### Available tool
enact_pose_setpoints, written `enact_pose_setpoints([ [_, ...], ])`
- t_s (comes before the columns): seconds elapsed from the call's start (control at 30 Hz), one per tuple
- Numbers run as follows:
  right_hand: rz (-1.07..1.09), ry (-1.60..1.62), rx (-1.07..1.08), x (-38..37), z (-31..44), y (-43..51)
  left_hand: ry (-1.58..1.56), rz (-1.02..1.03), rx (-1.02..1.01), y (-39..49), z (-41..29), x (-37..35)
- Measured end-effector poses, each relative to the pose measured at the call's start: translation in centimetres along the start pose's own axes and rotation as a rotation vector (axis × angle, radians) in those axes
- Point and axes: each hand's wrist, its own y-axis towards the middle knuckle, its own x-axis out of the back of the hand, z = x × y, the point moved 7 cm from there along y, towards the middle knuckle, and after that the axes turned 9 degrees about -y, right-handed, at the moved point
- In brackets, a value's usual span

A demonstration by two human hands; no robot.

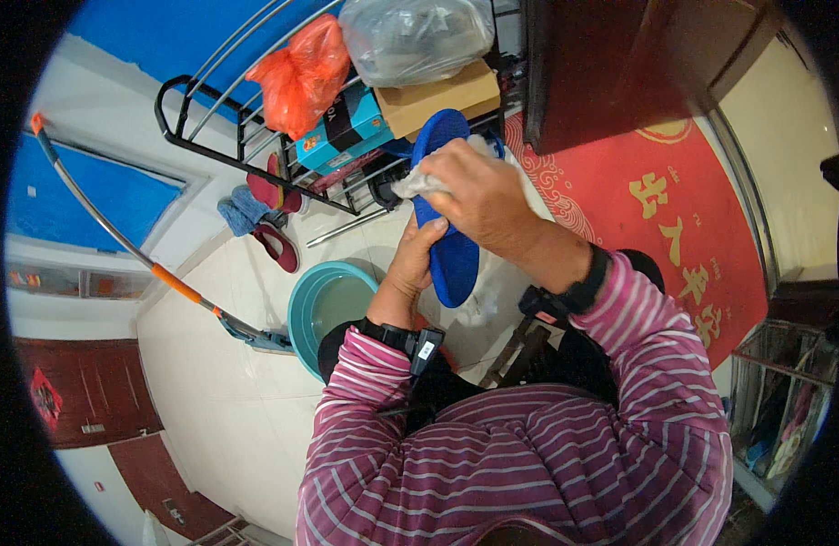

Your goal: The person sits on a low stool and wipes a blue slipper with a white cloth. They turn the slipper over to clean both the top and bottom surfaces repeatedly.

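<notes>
My left hand (pixel 414 256) grips a blue slipper (pixel 455 269) by its middle, thumb lying on the sole. The slipper is upright in the picture, one end towards the shoe rack. With my right hand (pixel 470 188) I press a whitish cloth (pixel 419 183) onto the upper half of the slipper; part of the cloth sticks out on both sides of the fingers. To the left of my left forearm, on the floor, stands a teal plastic basin (pixel 298 300) with cloudy water in it.
A metal shoe rack (pixel 245 164) holds a blue shoebox (pixel 344 136), a cardboard box (pixel 440 102), a red plastic bag (pixel 303 75) and a clear bag (pixel 419 41). Shoes (pixel 277 249) lie beside it. A mop (pixel 177 281) leans left of the basin; a red doormat (pixel 637 225) lies right.
</notes>
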Motion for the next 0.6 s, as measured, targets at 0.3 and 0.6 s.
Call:
enact_pose_setpoints([
  [0.3,0.139,-0.062,-0.166,-4.0,-5.7,-3.0,-0.128,0.007,0.072,-0.6,0.0,-0.9],
  [0.6,0.478,-0.093,-0.505,-3.3,-12.7,-6.9,-0.246,0.103,0.033,-1.2,-1.7,-0.9],
])
